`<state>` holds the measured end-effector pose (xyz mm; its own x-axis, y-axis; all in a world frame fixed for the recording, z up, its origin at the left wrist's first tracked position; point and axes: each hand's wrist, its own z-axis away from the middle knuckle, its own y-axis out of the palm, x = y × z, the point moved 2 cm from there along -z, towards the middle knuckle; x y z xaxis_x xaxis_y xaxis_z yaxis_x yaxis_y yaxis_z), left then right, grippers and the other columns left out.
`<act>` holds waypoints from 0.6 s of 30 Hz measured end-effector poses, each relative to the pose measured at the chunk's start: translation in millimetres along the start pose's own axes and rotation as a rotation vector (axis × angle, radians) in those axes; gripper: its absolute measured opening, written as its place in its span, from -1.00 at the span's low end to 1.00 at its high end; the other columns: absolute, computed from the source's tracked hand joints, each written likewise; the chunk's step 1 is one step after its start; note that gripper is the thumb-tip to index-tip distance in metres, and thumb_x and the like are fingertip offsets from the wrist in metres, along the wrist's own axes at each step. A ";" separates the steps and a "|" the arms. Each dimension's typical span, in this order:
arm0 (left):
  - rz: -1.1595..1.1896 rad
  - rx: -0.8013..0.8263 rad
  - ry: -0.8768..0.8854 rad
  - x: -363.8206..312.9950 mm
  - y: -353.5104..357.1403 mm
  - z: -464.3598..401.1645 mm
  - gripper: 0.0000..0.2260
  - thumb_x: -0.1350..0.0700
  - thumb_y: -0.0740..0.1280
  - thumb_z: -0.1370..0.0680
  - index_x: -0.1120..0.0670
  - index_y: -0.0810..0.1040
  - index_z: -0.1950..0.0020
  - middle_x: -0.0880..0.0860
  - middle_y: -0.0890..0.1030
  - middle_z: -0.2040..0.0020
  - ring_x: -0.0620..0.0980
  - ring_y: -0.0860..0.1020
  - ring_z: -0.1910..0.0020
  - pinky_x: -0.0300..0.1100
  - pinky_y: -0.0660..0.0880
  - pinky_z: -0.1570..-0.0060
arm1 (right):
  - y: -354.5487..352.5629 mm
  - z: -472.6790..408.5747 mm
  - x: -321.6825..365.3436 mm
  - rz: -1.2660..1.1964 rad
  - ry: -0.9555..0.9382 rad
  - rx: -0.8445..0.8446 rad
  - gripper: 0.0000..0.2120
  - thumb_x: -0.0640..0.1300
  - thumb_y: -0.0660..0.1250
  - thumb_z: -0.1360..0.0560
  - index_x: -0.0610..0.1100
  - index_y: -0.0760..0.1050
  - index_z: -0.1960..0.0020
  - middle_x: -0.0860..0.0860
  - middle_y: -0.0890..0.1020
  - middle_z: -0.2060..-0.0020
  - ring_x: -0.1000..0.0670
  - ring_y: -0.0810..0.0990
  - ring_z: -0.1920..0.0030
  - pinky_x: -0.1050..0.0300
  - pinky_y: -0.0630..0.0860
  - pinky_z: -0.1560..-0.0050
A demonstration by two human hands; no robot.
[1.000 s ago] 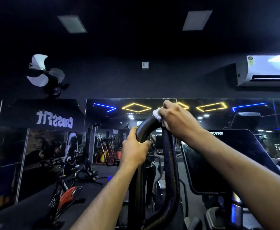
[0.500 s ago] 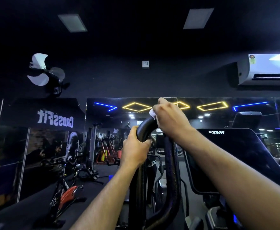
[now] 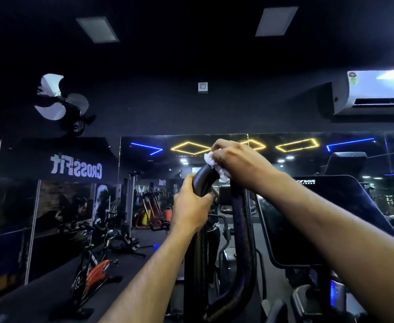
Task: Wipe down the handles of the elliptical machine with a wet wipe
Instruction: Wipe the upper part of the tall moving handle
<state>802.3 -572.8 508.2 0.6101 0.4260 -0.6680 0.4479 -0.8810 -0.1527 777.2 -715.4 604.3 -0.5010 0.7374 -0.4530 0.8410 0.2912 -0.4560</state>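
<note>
Since a second ago little has shifted on the left of the frame, while the wiping hand near the centre has crept along the bend of the handle. The left hand (image 3: pixel 192 207), just left of centre, grips the same spot as before: its fingers and thumb are curled fully round the near side of the looped handle (image 3: pixel 243 241), just below the curve, and the forearm runs up to it from the bottom centre of the frame. It appears to be steadying the loop rather than cleaning.

At the top of the loop, slightly above centre, the wet wipe (image 3: pixel 213 163) now shows more plainly than it did: a crumpled white wad peeks out at the left edge of the right hand (image 3: pixel 238 163), pressed on the crown of the bend. Half a second ago only a sliver showed. The right hand has come back a touch toward the middle of the arch, which suggests a short back-and-forth rub over the top curve. By that reading the crown is getting its pass, while the long straight runs below, and any other handle of the machine, look yet to be done.

The right hand lies over the bend from above, knuckles up, fingers bent down and closed on the wipe, pinching it against the tube; its fingertips are hidden behind the handle. Its forearm stretches in from the lower right corner, wrist slightly dropped.
</note>
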 end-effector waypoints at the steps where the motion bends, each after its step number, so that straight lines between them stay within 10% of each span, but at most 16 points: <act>1: 0.000 -0.003 0.000 -0.1 -0.2 -0.2 -0.68 0.15 0.39 -0.56 -0.15 0.47 -0.24 0.10 0.64 0.05 0.07 0.66 0.21 -0.17 0.50 0.37 | 2.7 -2.4 3.3 -0.028 0.046 -0.013 -0.88 -0.33 0.37 -0.49 -0.21 0.62 0.01 -0.09 0.58 -0.06 -0.10 0.61 0.03 -0.01 0.54 0.04; 10: 0.028 -0.002 0.010 3.4 0.4 -0.9 -0.70 0.14 0.41 -0.53 -0.15 0.47 -0.18 0.14 0.65 0.04 0.14 0.69 0.17 -0.11 0.59 0.32 | 17.2 15.1 7.8 0.070 0.044 -0.209 -0.86 -0.31 0.51 -0.31 -0.21 0.56 0.20 -0.12 0.54 0.21 -0.14 0.49 0.20 -0.05 0.51 0.26; 18: 0.084 -0.002 0.009 1.8 -1.8 1.9 -0.72 0.18 0.43 -0.53 -0.11 0.53 -0.16 0.06 0.66 0.08 0.02 0.64 0.23 -0.14 0.59 0.34 | 28.9 3.2 24.5 0.015 0.001 -0.068 -0.84 -0.30 0.39 -0.46 -0.20 0.60 -0.03 -0.13 0.50 -0.01 -0.05 0.44 0.11 -0.03 0.56 0.10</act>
<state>801.4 -570.8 505.9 0.6516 0.3528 -0.6715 0.3963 -0.9132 -0.0952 788.5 -690.9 577.6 -0.4884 0.7426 -0.4582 0.8601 0.3211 -0.3964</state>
